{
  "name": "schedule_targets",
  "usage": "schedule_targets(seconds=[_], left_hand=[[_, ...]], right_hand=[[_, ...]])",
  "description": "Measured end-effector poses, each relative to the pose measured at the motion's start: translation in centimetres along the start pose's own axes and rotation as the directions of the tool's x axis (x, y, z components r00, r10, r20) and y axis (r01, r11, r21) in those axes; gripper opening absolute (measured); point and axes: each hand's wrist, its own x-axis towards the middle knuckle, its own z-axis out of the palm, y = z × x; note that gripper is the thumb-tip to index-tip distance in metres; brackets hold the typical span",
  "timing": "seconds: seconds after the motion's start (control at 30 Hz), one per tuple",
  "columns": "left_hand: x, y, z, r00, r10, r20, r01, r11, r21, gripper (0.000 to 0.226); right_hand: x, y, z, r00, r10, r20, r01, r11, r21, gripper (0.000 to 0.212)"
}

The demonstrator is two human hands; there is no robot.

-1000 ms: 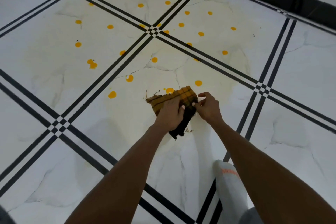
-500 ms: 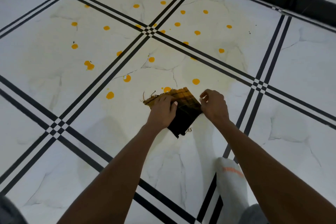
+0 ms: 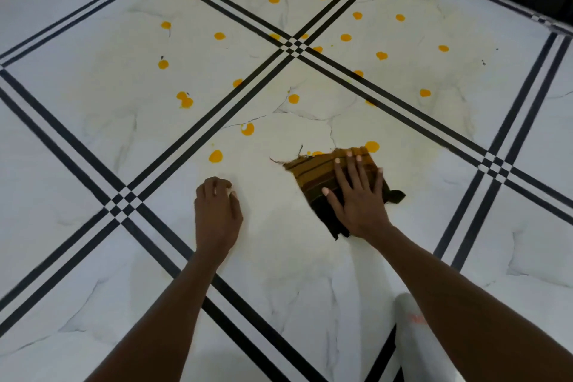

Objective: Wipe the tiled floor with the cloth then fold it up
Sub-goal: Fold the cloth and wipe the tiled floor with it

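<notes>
Flat, spread right hand presses cloth — left hand apart.

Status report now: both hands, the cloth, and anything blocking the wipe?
Right hand flat on cloth, fingers spread. Left hand resting on bare tile, empty. Yellow spots ahead, unwiped. Nothing in the way.

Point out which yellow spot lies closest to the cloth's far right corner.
The round yellow spot just beyond the folded brown checked cloth, by the right hand's fingertips; the other spots lie farther off.
</notes>
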Motion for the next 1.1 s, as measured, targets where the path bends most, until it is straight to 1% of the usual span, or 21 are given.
schedule_targets(seconds=[0.07,0.13,0.17,0.27,0.33,0.43,0.47,0.5,0.57,0.6,0.63,0.67,0.73,0.8,0.83,0.87,0.9,0.97,1.0,1.07,1.1], left_hand=[[0.3,-1.7,-0.2,0.997,-0.034,-0.065,0.036,0.999,0.032,0.028],[1.2,-3.8,-0.1,0.992,-0.065,-0.109,0.073,0.994,0.077,0.037],[1.7,-4.8,0.0,0.990,-0.076,-0.122,0.087,0.992,0.093,0.043],[3.6,-6.8,0.1,0.988,-0.113,-0.108,0.124,0.987,0.101,0.064],[4.5,-7.2,0.5,0.988,-0.115,-0.100,0.126,0.985,0.117,0.069],[4.9,-7.1,0.8,0.986,-0.130,-0.108,0.143,0.981,0.131,0.066],[4.8,-6.9,0.6,0.985,-0.131,-0.115,0.145,0.981,0.127,0.065],[4.9,-6.8,0.3,0.984,-0.137,-0.118,0.151,0.981,0.121,0.064],[4.9,-6.6,0.1,0.984,-0.140,-0.113,0.153,0.982,0.112,0.063],[4.9,-6.5,0.0,0.984,-0.141,-0.111,0.153,0.982,0.108,0.063],[5.0,-6.4,0.0,0.984,-0.141,-0.110,0.153,0.982,0.111,0.063],[5.0,-6.5,0.1,0.984,-0.143,-0.107,0.155,0.981,0.115,0.063],[5.0,-6.8,0.3,0.983,-0.151,-0.100,0.162,0.980,0.119,0.064],[5.1,-7.1,0.5,0.982,-0.153,-0.106,0.166,0.978,0.123,0.063],[5.2,-7.0,0.5,0.983,-0.149,-0.111,0.163,0.979,0.125,0.063],[5.2,-7.0,0.5,0.982,-0.147,-0.118,0.162,0.979,0.125,0.062],[5.2,-7.0,0.5,0.981,-0.148,-0.124,0.162,0.980,0.118,0.061],[5.2,-7.0,0.1,0.981,-0.154,-0.116,0.164,0.982,0.089,0.060],[5.1,-6.8,-0.1,0.982,-0.153,-0.111,0.161,0.984,0.076,0.059],[5.1,-6.7,-0.2,0.984,-0.144,-0.107,0.152,0.986,0.066,0.059],[5.1,-6.7,-0.2,0.983,-0.145,-0.111,0.153,0.986,0.069,0.059]], right_hand=[[2.8,1.3,-0.6,0.999,0.030,0.020,-0.030,0.999,-0.034,0.082],[7.4,1.9,-1.2,0.999,0.024,0.040,-0.023,0.999,-0.041,0.085],[9.8,1.8,-1.4,1.000,0.009,0.022,-0.008,0.999,-0.050,0.085],[15.8,-0.9,-1.6,0.999,-0.043,-0.014,0.042,0.997,-0.060,0.079],[17.5,-3.9,-0.8,0.995,-0.081,-0.054,0.077,0.995,-0.063,0.076],[15.7,-8.0,0.2,0.976,-0.189,-0.111,0.181,0.981,-0.075,0.073],[14.1,-8.4,0.4,0.963,-0.251,-0.095,0.245,0.967,-0.073,0.072],[12.4,-8.2,0.1,0.945,-0.320,-0.066,0.315,0.946,-0.075,0.071],[10.2,-5.8,-0.6,0.893,-0.450,0.007,0.448,0.888,-0.100,0.070],[10.2,-4.1,-1.1,0.877,-0.480,0.035,0.481,0.870,-0.105,0.069],[11.2,-2.6,-1.5,0.882,-0.469,0.041,0.471,0.876,-0.102,0.069],[13.0,-1.6,-1.8,0.906,-0.423,0.027,0.424,0.901,-0.096,0.070],[18.0,-2.2,-2.1,0.961,-0.275,-0.037,0.269,0.956,-0.117,0.073],[23.0,-6.0,-2.0,0.986,-0.150,-0.068,0.143,0.985,-0.100,0.075],[24.6,-8.5,-1.8,0.991,-0.118,-0.064,0.113,0.990,-0.085,0.075],[25.2,-11.2,-1.4,0.990,-0.128,-0.056,0.124,0.990,-0.069,0.075],[24.7,-13.8,-0.8,0.982,-0.178,-0.070,0.173,0.983,-0.067,0.074],[20.5,-17.3,0.2,0.929,-0.357,-0.102,0.349,0.933,-0.084,0.069],[17.6,-17.6,0.6,0.891,-0.450,-0.060,0.445,0.891,-0.084,0.067],[12.4,-15.1,0.4,0.807,-0.589,0.037,0.590,0.803,-0.081,0.067],[10.9,-12.8,0.0,0.776,-0.627,0.064,0.631,0.773,-0.071,0.067]])
